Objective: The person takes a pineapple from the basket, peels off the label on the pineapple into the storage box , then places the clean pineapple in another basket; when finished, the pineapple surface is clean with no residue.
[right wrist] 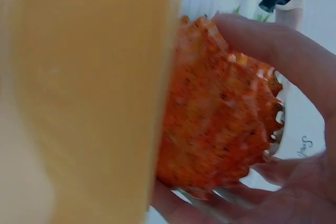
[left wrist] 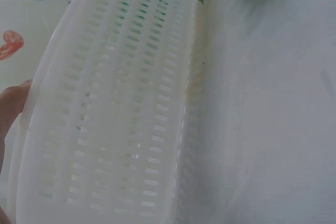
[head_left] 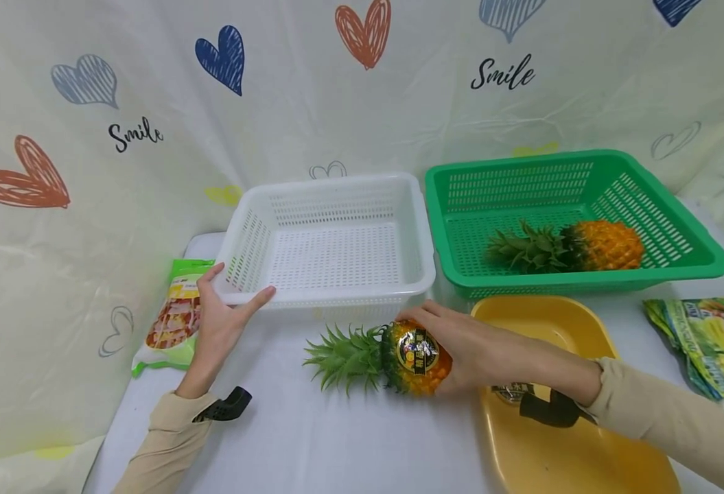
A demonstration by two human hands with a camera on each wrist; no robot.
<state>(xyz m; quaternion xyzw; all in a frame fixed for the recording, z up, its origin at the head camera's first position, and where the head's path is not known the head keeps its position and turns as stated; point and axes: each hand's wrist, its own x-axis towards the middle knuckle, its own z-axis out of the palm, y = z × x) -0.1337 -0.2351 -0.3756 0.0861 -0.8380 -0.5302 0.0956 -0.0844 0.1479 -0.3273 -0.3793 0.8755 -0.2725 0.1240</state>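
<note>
My right hand [head_left: 469, 346] grips the fruit end of a pineapple [head_left: 420, 357], its thumb and fingers spread around the orange body in the right wrist view. A round label with dark print sits on that pineapple, and its green leafy crown [head_left: 346, 360] points left, in front of a white plastic basket [head_left: 331, 296]. At the basket's near left corner, my left hand [head_left: 222, 326] holds the rim, thumb along the front edge and fingers at the left side. A second pineapple [head_left: 605, 245] lies in the green basket [head_left: 584, 281] at the right.
A yellow tub [head_left: 522, 446] stands under my right forearm, with a labelled item [head_left: 512, 392] partly hidden in it. A green and white food packet [head_left: 176, 315] lies left of the white basket. More packets [head_left: 710, 336] lie at the far right. A printed curtain [head_left: 300, 89] hangs behind.
</note>
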